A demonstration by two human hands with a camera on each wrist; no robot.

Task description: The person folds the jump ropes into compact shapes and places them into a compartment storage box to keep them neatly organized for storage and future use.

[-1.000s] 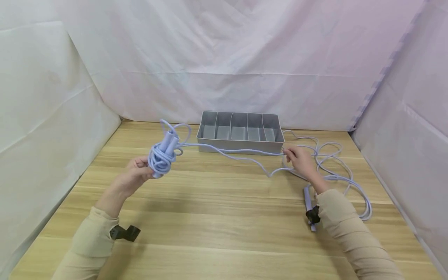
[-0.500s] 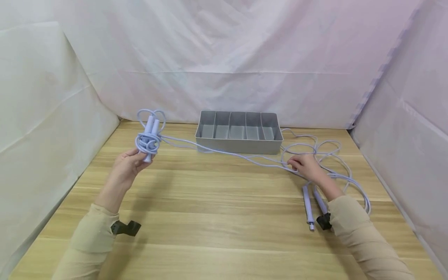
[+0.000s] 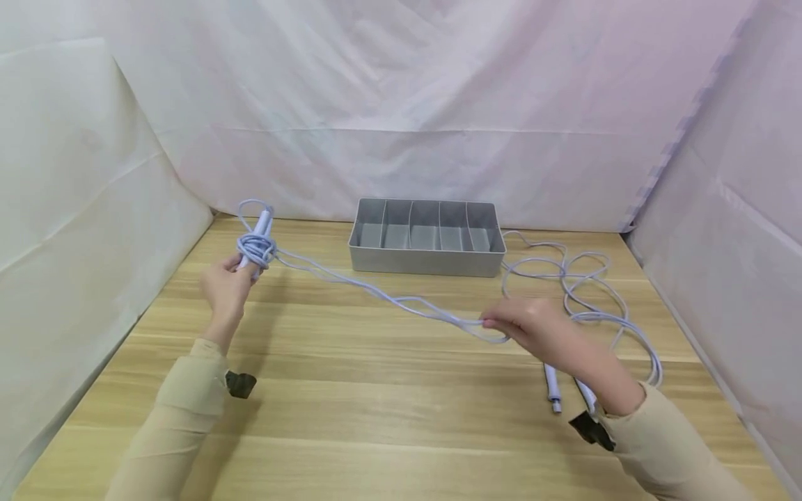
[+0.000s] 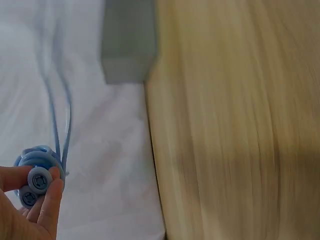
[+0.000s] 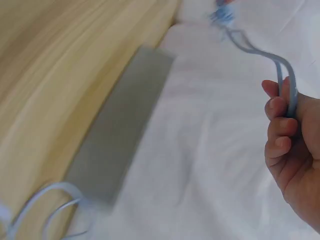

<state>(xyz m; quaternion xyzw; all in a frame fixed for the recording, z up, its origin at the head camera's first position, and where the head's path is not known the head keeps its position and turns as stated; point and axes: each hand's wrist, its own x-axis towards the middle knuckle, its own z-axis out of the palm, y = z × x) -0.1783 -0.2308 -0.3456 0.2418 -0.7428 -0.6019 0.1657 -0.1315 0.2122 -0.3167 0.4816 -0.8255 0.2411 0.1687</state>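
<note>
A pale blue jump rope has its cord wound round its two handles at the left. My left hand grips the lower ends of those handles; in the left wrist view the round handle ends show between thumb and fingers. Two strands of its cord stretch across to my right hand, which pinches them at a loop above the table. The right wrist view shows the cord between thumb and curled fingers. A second pale blue jump rope lies loosely coiled at the right, its handles partly behind my right arm.
A grey tray with several compartments stands at the back middle of the wooden table. White cloth hangs behind and at both sides. The second rope's cord runs up beside the tray's right end.
My left hand has moved left and away from me with the wound rope. My right hand has come nearer and a little left, drawing the two strands down with it.
</note>
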